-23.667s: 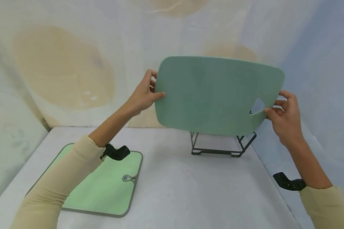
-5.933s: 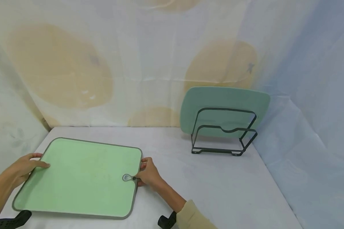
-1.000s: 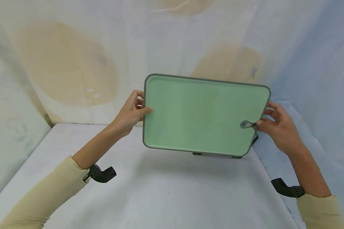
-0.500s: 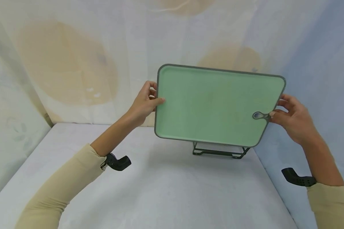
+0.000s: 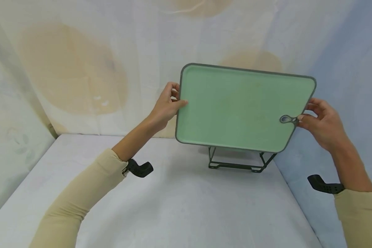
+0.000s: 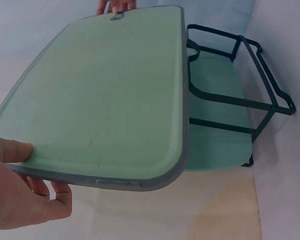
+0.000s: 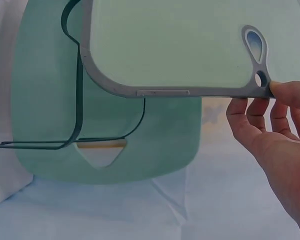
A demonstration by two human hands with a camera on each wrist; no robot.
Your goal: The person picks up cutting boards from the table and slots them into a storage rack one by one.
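In the head view, a light green cutting board is held upright in the air above the black wire rack, clear of the table. Its 9 o'clock edge is pinched by the left hand, its 3 o'clock edge by the right hand.

In the left wrist view, the near edge is clamped between thumb and fingers; a darker board is seen standing in the rack.

In the right wrist view, open room is seen between the held board's lower edge and the rack wire.

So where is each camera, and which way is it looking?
Head: worn on the head, facing forward and down; shows both sleeves, the left hand and right hand holding the light green board.
Left wrist: looks along the board to the black rack; thumb and fingers show.
Right wrist: looks at the board's hole corner; fingers show.
All share the board.
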